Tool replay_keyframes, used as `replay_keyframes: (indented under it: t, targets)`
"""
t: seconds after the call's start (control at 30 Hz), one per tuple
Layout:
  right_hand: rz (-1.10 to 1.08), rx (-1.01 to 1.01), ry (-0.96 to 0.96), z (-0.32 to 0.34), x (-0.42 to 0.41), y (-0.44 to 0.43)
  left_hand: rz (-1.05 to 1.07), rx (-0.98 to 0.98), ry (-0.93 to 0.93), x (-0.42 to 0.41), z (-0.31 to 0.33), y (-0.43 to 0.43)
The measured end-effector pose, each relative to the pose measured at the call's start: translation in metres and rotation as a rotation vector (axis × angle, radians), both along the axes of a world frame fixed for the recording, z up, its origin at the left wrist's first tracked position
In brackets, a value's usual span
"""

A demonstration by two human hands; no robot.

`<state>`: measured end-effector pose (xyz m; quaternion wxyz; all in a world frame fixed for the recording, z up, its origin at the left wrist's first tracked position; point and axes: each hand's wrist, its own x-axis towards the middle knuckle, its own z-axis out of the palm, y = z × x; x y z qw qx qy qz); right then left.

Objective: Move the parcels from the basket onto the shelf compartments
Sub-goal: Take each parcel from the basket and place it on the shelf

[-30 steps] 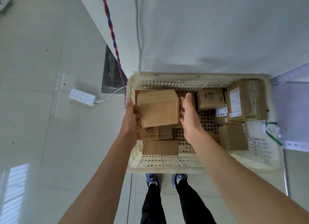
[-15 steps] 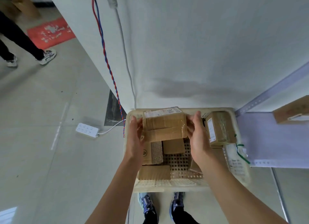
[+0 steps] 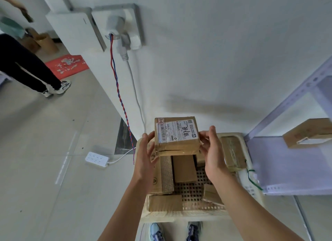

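- You hold 1 labelled parcel (image 3: 177,135) between both hands, raised above the basket (image 3: 179,217), with its white shipping label facing you.
- Your left hand (image 3: 146,156) grips the parcel's left side, thumb up at the top left corner.
- Your right hand (image 3: 212,154) grips the right side, thumb on the upper right edge. I cannot tell how the other fingers lie, as they are hidden behind the box.
- The basket sits on the floor against the white wall, just ahead of your shoes (image 3: 156,231).
- At least 5 more cardboard parcels lie in it. These include a plain parcel (image 3: 184,168) in the middle, a flat parcel (image 3: 165,203) at the front left and a taped parcel (image 3: 232,152) along the right wall.
- The shelf (image 3: 287,165) stands just beside the basket on the right, and 1 shelved parcel (image 3: 309,133) lies on its board.
- A white power strip (image 3: 97,159) lies on the floor to the left.
- A twisted red-blue cable (image 3: 122,106) hangs down the wall.
- At far left are another person's legs (image 3: 27,64), near a red mat (image 3: 67,65).
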<state>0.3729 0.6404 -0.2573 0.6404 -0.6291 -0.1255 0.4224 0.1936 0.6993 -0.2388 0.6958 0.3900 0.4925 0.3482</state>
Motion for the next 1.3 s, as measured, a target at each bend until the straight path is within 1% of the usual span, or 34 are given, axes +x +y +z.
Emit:
replay_keyframes:
  t: [0.17,0.27,0.4,0.53,0.6,0.73,0.8,0.93,1.03,1.1,1.2,1.3]
  targets:
    - [0.025,0.018,-0.041,0.011,0.009,-0.005,0.04,0.03,-0.052,0.012,0.014,-0.004]
    - [0.108,0.016,-0.066,0.017,0.019,-0.013,0.08,0.026,-0.086,0.019,0.021,-0.003]
    - [0.22,-0.021,-0.091,0.023,0.028,-0.025,0.095,0.076,-0.127,0.033,0.028,-0.002]
    - [0.259,-0.054,-0.084,0.026,0.03,-0.041,0.074,0.107,-0.018,0.051,0.037,-0.012]
    - [0.263,-0.074,-0.084,0.025,0.029,-0.049,0.025,0.128,0.002,0.058,0.035,-0.02]
    - [0.245,-0.083,-0.086,0.023,0.022,-0.068,-0.088,0.044,-0.125,0.077,0.036,-0.034]
    - [0.208,-0.09,-0.065,0.028,0.019,-0.08,-0.145,0.042,-0.121,0.084,0.038,-0.044]
    - [0.144,-0.092,-0.038,0.047,0.012,-0.113,-0.21,0.077,-0.081,0.08,0.047,-0.072]
    - [0.122,-0.093,-0.014,0.059,0.001,-0.14,-0.285,0.122,-0.033,0.069,0.065,-0.101]
    - [0.1,-0.064,-0.001,0.063,-0.007,-0.161,-0.339,0.134,-0.055,0.062,0.078,-0.126]
    - [0.053,-0.07,-0.053,0.072,-0.019,-0.194,-0.49,0.156,-0.116,0.048,0.102,-0.164]
    - [0.064,-0.087,-0.071,0.079,-0.032,-0.227,-0.535,0.206,-0.128,0.036,0.107,-0.191]
